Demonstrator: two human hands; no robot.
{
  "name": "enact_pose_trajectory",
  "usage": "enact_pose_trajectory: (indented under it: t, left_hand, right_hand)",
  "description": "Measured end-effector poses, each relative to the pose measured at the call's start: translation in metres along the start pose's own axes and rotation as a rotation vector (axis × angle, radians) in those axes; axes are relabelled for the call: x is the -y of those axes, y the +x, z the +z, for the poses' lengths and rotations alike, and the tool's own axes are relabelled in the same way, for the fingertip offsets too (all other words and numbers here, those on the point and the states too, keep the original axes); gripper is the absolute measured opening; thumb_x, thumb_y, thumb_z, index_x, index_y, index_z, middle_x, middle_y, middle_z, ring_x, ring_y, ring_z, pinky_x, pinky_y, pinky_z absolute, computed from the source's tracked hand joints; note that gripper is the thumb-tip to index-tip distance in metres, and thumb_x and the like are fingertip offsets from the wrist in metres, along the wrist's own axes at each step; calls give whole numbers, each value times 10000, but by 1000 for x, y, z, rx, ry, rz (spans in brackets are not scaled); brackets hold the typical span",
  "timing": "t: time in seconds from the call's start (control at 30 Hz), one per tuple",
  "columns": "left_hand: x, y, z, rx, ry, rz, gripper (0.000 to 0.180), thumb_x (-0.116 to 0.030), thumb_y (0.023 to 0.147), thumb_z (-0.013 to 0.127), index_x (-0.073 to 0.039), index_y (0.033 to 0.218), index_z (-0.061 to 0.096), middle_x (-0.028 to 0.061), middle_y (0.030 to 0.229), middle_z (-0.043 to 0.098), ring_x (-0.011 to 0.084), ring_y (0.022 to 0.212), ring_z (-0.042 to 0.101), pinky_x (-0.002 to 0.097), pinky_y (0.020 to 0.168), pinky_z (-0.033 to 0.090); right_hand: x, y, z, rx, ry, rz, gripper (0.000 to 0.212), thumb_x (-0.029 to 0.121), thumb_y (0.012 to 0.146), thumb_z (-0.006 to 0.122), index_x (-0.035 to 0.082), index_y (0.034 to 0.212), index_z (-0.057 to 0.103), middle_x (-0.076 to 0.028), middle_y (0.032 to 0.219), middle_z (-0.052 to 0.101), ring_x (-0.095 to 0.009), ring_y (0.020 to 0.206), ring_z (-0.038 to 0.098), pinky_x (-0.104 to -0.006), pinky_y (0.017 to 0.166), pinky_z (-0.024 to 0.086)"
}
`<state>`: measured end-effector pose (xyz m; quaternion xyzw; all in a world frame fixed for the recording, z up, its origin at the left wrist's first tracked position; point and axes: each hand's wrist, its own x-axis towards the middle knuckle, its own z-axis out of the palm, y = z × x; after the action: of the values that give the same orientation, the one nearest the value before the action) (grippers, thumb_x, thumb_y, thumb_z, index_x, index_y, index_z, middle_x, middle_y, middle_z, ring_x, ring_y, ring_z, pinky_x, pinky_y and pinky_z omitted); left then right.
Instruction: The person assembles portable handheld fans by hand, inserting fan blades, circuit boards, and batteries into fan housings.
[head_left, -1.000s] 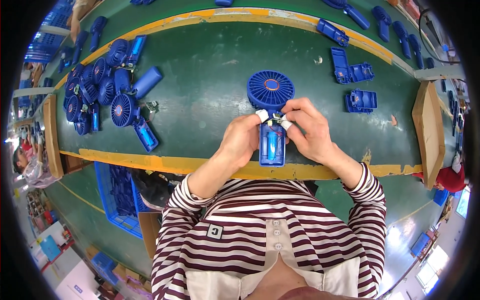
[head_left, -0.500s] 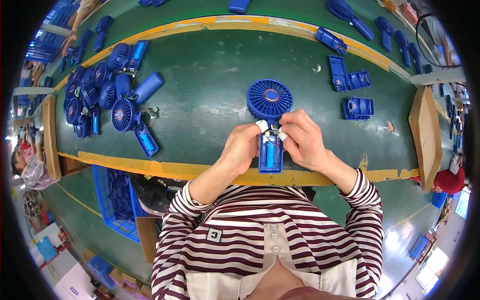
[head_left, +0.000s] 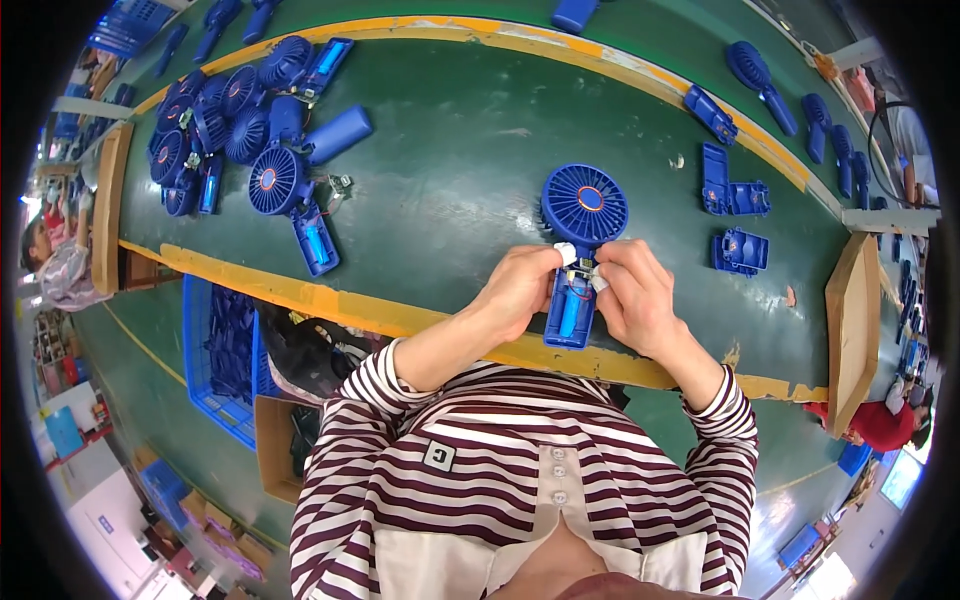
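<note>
Near the front edge of the table lies a blue handheld fan (head_left: 586, 203), its round grille pointing away from me. Its handle is uncovered and shows a light blue battery (head_left: 573, 308), thin wires and a small circuit board by the neck. White covers sit on some of my fingertips. My left hand (head_left: 522, 288) is closed, pinching at the left side of the neck. On the other side, my right hand (head_left: 640, 300) has its thumb and fingers pressed together by the board and wires. What exactly is between those fingertips is too small to make out.
Several blue fans (head_left: 207, 125) are heaped at the left of the table. Empty handle shells (head_left: 740, 250) lie at the right. Wooden boards (head_left: 853, 335) stand at both table ends. Below left is a blue crate (head_left: 222, 400) beside a cardboard box (head_left: 275, 445).
The whole view has shifted and turned slightly, so the table things sit elsewhere in the picture. Both hands stay at the fan's neck, with the right fingers a little farther from it.
</note>
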<state>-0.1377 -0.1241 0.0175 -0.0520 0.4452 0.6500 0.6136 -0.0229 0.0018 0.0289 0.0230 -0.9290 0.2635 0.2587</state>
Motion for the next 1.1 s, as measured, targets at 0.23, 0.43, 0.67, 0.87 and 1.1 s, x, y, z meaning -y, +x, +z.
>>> enact_pose_trajectory:
  t: [0.23,0.43,0.67,0.87,1.1]
  left_hand:
    - [0,1,-5,39,43,-1,187,-156,857,442,-28,842,577,44,771,591,105,648,574,269,558,482]
    - [-2,-1,-3,23,86,-13,191,-148,862,435,-26,864,582,45,782,597,108,652,577,276,573,489]
    - [5,3,-7,-26,99,-12,179,-143,862,466,-9,887,582,65,821,613,129,700,604,290,616,503]
    - [8,2,-11,84,212,45,190,-135,837,576,9,957,606,48,849,617,116,754,598,274,683,498]
    - [15,6,-13,97,253,90,148,-67,847,586,14,970,602,20,855,606,82,768,565,243,685,482]
  right_hand:
    - [3,1,0,52,-115,-72,283,-61,523,571,-52,803,534,-143,885,552,-286,727,568,-335,551,475]
    - [3,0,0,117,-167,-82,308,-57,521,577,-59,825,533,-138,911,540,-285,773,568,-334,558,483]
    - [5,0,-2,199,-182,-62,295,-48,551,582,-57,842,536,-141,946,518,-286,815,552,-337,579,487]
    - [6,0,-4,286,-210,-70,244,55,607,553,-79,811,546,-151,977,512,-280,877,526,-324,663,502]
    - [3,-1,-2,293,-210,-105,255,23,595,565,-87,823,536,-153,967,514,-293,868,528,-348,678,496]
